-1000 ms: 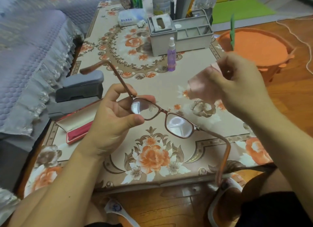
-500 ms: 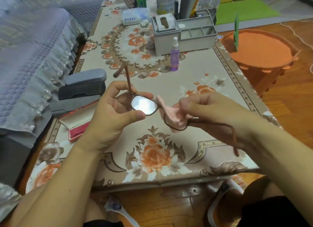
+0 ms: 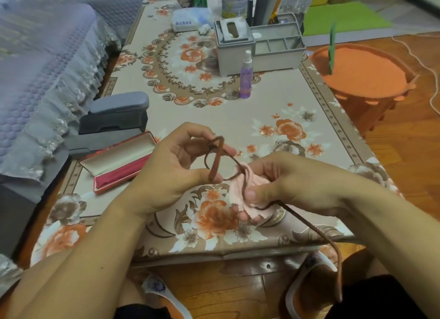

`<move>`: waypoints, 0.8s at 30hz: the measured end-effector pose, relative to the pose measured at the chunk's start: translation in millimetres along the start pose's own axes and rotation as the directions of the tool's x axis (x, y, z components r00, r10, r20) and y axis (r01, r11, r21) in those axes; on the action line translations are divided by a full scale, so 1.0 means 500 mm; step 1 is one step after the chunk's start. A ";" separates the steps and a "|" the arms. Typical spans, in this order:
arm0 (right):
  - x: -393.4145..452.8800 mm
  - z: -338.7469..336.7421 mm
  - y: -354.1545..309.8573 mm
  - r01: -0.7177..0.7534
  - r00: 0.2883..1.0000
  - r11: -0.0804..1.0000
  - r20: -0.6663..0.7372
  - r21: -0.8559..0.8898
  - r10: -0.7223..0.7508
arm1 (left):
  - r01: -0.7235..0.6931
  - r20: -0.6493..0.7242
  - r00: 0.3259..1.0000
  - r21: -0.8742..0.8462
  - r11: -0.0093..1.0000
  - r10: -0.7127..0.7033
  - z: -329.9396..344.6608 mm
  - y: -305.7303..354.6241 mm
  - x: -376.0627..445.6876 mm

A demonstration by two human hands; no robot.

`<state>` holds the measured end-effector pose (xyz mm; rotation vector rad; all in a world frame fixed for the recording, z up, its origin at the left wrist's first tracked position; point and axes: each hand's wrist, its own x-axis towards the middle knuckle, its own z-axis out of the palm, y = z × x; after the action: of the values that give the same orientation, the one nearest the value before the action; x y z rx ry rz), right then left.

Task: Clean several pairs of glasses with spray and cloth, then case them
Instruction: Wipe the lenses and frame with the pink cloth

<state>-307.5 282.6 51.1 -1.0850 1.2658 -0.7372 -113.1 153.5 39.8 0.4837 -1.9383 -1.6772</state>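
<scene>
Brown-framed glasses [image 3: 217, 155] hang above the near part of the flowered table [image 3: 273, 133]. My left hand [image 3: 176, 166] grips their left lens rim, and the folded temple lies across its fingers. My right hand [image 3: 283, 185] pinches a pink cloth [image 3: 240, 192] around the right lens, thumb on top; that lens is hidden by the cloth. The right temple trails down toward my lap. A purple spray bottle [image 3: 245, 77] stands upright mid-table. A red glasses case [image 3: 121, 162] lies open at the left.
Dark grey cases [image 3: 114, 115] are stacked behind the red one. A grey organiser with a tissue box [image 3: 257, 48] stands at the back, with cans and bottles beyond. An orange stool [image 3: 359, 73] stands right of the table, a covered sofa [image 3: 40, 68] left.
My right hand came down from mid-air with the cloth and wrapped it round the right lens. The glasses turned edge-on and their left temple folded in.
</scene>
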 end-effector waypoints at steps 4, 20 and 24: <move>-0.008 -0.007 -0.003 -0.055 0.998 0.998 0.040 0.028 0.054 | 0.019 -0.029 0.999 -0.018 1.000 -0.020 -0.011 0.004 0.003; -0.009 0.012 -0.006 -0.049 0.994 0.949 0.108 0.312 0.016 | 0.136 0.029 0.991 -0.188 0.973 -0.133 0.006 -0.014 0.012; -0.009 0.000 0.001 -0.121 0.987 0.885 0.149 0.450 0.059 | 0.139 0.057 0.990 -0.167 0.976 -0.131 0.015 -0.011 0.008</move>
<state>-308.3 287.0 52.4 -0.6692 0.9552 -0.8279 -120.9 156.4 34.4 0.5251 -1.8074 -1.9363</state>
